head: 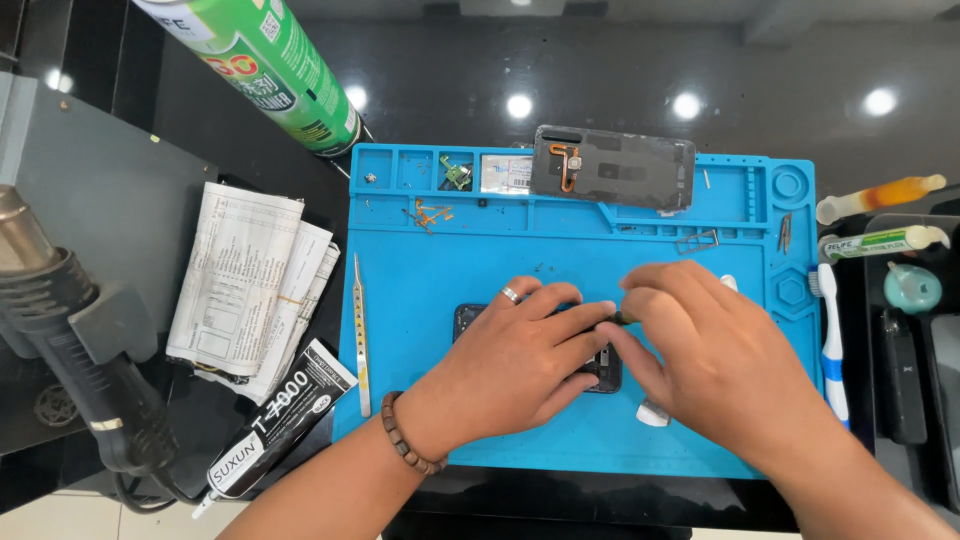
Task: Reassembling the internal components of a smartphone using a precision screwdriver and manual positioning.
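Observation:
An opened dark phone (470, 318) lies in the middle of a blue work mat (430, 270). My left hand (510, 365), with a ring and a bead bracelet, rests on top of the phone and presses it down. My right hand (700, 350) comes in from the right, its fingertips meeting the left fingers over the phone; a small dark part seems pinched there, mostly hidden. A white pick (652, 412) lies on the mat under my right hand.
The phone's back cover (612, 167) lies at the mat's top edge, near small parts (455, 173). Metal tweezers (361, 330), a glue tube (275, 420) and folded papers (250, 285) are left. A heat gun (70, 330), green can (265, 60), toothbrush (832, 340) and bottles (880, 242) surround.

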